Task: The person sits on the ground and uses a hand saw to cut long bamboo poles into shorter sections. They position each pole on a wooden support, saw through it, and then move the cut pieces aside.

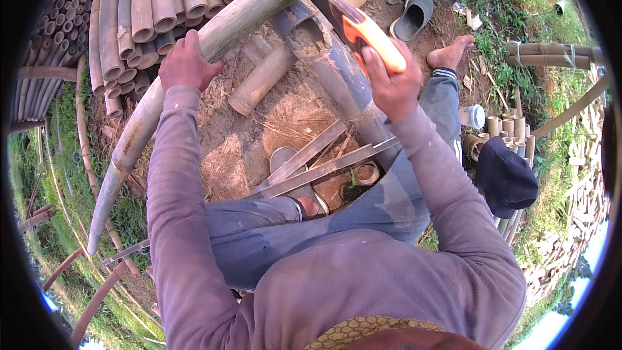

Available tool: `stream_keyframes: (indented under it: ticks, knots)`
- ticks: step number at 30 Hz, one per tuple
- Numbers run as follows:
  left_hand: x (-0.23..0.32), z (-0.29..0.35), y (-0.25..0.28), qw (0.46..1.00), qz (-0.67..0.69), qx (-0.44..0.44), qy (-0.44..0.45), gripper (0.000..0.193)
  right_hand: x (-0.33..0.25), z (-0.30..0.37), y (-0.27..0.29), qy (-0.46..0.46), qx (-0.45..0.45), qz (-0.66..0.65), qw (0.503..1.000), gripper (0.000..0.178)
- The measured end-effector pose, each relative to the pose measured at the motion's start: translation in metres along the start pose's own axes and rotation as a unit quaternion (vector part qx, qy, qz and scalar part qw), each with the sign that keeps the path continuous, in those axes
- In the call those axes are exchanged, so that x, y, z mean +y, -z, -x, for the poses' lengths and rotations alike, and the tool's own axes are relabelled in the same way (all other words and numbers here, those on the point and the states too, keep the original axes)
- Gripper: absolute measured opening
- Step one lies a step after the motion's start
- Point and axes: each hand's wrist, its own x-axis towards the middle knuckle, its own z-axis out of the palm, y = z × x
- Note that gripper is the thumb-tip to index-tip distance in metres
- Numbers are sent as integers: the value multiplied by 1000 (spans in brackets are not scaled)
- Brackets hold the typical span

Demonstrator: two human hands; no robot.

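A long green-brown bamboo pole (249,18) slants from the upper middle down to the lower left. My left hand (186,65) is wrapped over it, thumb toward the right. My right hand (394,84) grips the orange handle of a hand saw (379,37). The saw's dark blade lies at the pole near the top of the view; whether its teeth are in the bamboo I cannot tell. Beneath the pole, a thick weathered bamboo trunk (346,91) runs toward my legs, with an opening cut in its upper side.
Stacked bamboo lengths (149,0) rise at the upper left. A short bamboo piece (262,81) lies on the dirt, and split strips (311,175) cross near my shod foot. Right of my bare foot are an empty clog (412,18), a dark cap (506,178) and cut bamboo sections (512,128).
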Motion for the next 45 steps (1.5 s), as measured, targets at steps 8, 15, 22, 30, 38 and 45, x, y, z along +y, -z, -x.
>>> stream_keyframes:
  ticks: [8, 15, 22, 30, 38, 45]
  knots:
    - [-6, -8, 13, 999, -18, -47, 1, 67, -5, -21, -24, -38, -32, 22, 999, 28]
    - [-2, -3, 8, 998, -6, -60, 9, 68, -12, 53, 46, 2, -39, 26, 999, 29]
    - [4, -9, 13, 996, -1, -87, 9, 69, 17, -68, -70, 3, -14, 28, 1000, 29]
    - [-4, -7, 18, 996, 0, -85, 14, 70, -18, 71, 69, -18, -67, 63, 996, 32]
    - [7, -12, 16, 996, -9, -92, 15, 71, 24, -85, -87, 22, -5, 69, 997, 35]
    - [-7, -9, 18, 995, -1, -102, 17, 73, -11, 69, 56, -32, -60, 68, 995, 31]
